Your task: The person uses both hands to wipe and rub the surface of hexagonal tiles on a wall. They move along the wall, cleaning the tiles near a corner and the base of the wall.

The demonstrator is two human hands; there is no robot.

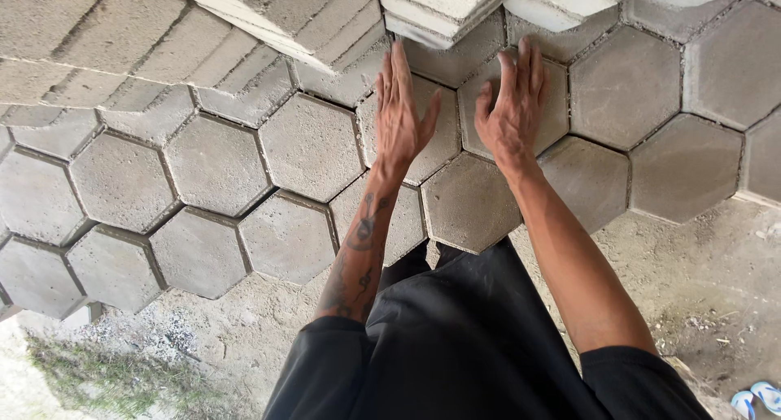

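Hands point(455, 115) flat on hexagonal pavers point(309, 147) (grey)

My left hand point(400, 115) lies flat on one hexagonal paver point(415, 135), right hand point(514, 111) on the paver just right of it point(553, 111). Stacked blocks point(443, 9) sit just beyond my fingers. Laid pavers spread left and right; bare ground point(716, 282) near right.

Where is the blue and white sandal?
In the head view, the blue and white sandal lies in the bottom right corner, on the bare sandy ground, beside the person's dark trousers and away from the hexagonal pavers.
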